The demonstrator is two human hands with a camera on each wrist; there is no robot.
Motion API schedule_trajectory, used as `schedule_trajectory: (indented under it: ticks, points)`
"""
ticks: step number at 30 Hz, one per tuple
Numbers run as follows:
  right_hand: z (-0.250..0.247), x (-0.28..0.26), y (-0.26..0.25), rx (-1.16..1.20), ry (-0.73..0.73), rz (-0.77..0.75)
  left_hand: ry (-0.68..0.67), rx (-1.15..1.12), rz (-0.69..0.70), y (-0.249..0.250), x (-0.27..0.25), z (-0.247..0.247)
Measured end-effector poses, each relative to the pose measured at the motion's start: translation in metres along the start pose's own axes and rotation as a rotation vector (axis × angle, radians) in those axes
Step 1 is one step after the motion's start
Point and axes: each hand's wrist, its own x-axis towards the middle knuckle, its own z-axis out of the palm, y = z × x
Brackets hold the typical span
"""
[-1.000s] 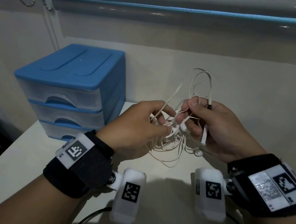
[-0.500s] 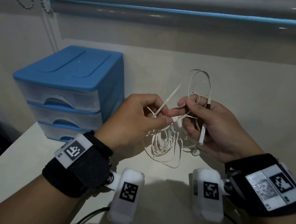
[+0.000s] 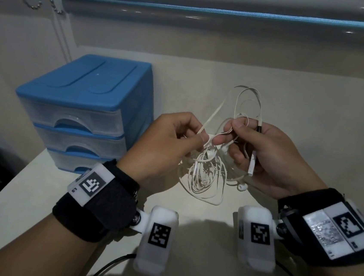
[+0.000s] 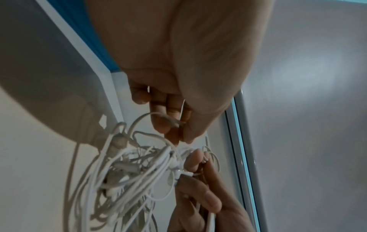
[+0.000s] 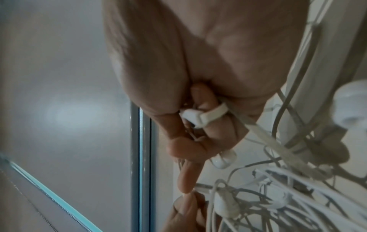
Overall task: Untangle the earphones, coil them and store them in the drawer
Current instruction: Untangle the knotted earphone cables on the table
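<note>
White earphones hang as a dense knot above the table, held between both hands. Left hand pinches one strand between thumb and forefinger; right hand pinches thin wire and curls round the remote. Risk: pulling apart would likely tighten the knot or strain the thin wire. Drawer unit stands closed to the left.

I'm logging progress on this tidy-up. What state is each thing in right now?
White wired earphones: still tangled, held above the table, cable bundle hanging.
Blue plastic three-drawer unit: all three drawers closed.
Left hand: pinches a cable strand.
Right hand: fingers curled round cable and the inline remote.
</note>
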Motion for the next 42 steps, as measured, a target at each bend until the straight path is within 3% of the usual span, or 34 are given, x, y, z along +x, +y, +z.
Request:
schedule_trajectory:
  ticks: [7,19,26,36,39,42]
  points:
    - [0.000,-0.001,-0.001,-0.028,0.024,-0.010,-0.141,0.093,-0.011,0.001,-0.004,0.003]
    - [0.005,-0.002,0.002,-0.123,0.109,-0.029,-0.002,0.116,-0.033,-0.006,0.001,0.002]
    - [0.007,-0.005,-0.004,0.039,0.068,-0.008,-0.061,0.041,0.077,0.005,-0.005,0.003]
    - [0.002,-0.001,-0.003,0.231,0.046,0.027,-0.156,0.022,-0.022,0.008,-0.009,0.005]
    - [0.004,-0.003,-0.004,0.172,0.041,0.018,-0.115,-0.016,0.000,0.010,-0.007,0.005]
    - [0.001,-0.002,-0.004,0.018,0.099,0.009,0.041,-0.034,-0.005,0.012,-0.005,0.004]
